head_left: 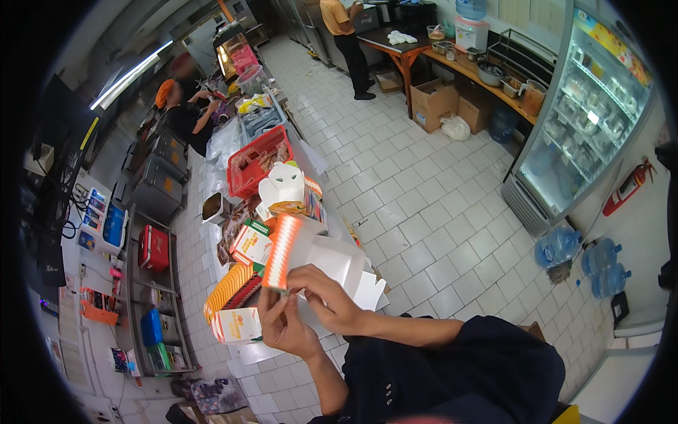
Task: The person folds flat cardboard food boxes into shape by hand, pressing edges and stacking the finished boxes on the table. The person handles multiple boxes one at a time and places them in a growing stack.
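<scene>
A folding food carton point(282, 249), orange with a white zigzag band, stands upright in front of me over the table. My left hand point(288, 331) pinches its lower end between thumb and fingers. From the right, my right hand point(326, 300) closes on the same end, its fingers bent around the carton's edge. Just beyond it lie printed cartons in white, orange and green point(252, 244). Left of my hands is a row of nested orange cartons point(229, 286), with a white printed carton point(239, 325) nearest me. Right behind my hands is an open white box point(335, 261).
Farther along the table are an open white carton point(284, 185), a red crate point(244, 172) and a metal container point(214, 207). A glass-door fridge point(573, 120) and water bottles point(558, 246) stand at right. Co-workers stand at the far left point(191, 124) and far back point(344, 42).
</scene>
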A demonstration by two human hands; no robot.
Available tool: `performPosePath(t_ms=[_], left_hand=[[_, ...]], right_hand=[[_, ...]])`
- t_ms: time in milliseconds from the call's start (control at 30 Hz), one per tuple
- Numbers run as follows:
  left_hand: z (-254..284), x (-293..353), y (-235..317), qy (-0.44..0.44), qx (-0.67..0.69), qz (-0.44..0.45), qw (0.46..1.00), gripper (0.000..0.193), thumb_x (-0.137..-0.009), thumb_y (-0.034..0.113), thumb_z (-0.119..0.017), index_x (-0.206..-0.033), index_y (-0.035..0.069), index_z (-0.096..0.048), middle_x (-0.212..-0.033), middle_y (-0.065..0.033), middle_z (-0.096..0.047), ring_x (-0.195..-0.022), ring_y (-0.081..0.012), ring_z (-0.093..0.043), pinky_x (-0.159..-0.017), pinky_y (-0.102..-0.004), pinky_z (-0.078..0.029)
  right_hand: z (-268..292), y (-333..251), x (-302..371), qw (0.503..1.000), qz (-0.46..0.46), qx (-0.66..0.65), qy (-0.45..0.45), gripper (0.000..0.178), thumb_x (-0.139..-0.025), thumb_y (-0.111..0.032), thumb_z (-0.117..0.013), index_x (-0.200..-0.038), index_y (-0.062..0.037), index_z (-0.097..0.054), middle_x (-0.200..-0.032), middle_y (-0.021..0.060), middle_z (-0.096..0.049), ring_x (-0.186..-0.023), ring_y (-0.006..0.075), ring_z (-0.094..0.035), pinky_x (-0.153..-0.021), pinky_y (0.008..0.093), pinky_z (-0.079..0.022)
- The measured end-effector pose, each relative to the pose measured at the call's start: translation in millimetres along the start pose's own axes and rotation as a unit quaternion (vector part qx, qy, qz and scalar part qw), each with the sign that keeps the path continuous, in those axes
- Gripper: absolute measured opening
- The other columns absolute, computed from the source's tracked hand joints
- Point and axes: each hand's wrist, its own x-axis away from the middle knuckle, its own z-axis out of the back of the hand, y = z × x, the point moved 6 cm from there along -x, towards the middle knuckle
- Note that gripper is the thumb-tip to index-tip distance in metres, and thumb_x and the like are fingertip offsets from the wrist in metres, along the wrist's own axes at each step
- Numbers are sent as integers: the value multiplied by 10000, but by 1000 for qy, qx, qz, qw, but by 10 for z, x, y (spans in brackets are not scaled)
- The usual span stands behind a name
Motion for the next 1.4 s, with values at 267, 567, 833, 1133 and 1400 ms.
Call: performPosePath(t_ms=[267,567,833,1133,1400], left_hand=[[216,-159,-95,-23,56,83,995,457,-957,382,-814,-1100,-29,-673,-1254,-145,-656,-1160,-240,-643,-1033,-391,-498],[364,-8,-297,-26,218,145,965,759,-1050,717,-422,-1120,-14,-616,-1158,-143,-645,-1090,-262,-630,-1010,-421,-505],[407,53,-265,-4,-78,98,992,360,-1061,274,-699,-903,-49,-695,-719,15,-586,-685,-67,-469,-590,-281,-384],[543,341,-714,30,-89,161,982,335,-1074,296,-668,-1025,-35,-672,-892,-31,-627,-827,-80,-518,-690,-288,-428],[712,1027,-1546,-7,381,562,734,658,-1026,394,-622,-1500,-34,-462,-1421,-178,-615,-1238,-245,-667,-1028,-382,-552]], right_hand=[[-117,-215,5,987,7,79,-137,450,-904,-107,-704,-1334,-7,-621,-1306,178,-612,-1245,378,-581,-1078,457,-479],[47,-219,-205,990,-53,-23,-132,646,-1123,-460,-475,-1595,-28,-381,-1360,205,-673,-1361,350,-571,-1230,476,-329],[-10,480,116,939,-331,-43,-79,391,-1097,-367,-617,-1273,-30,-711,-959,40,-698,-677,69,-580,-613,247,-462],[-86,815,537,954,-294,59,-24,510,-1143,-451,-488,-1029,13,-669,-793,-34,-536,-759,77,-448,-656,290,-403],[-145,860,790,915,-167,61,-362,549,-912,-346,-847,-1336,-42,-675,-1406,142,-634,-1385,318,-521,-1198,479,-367]])
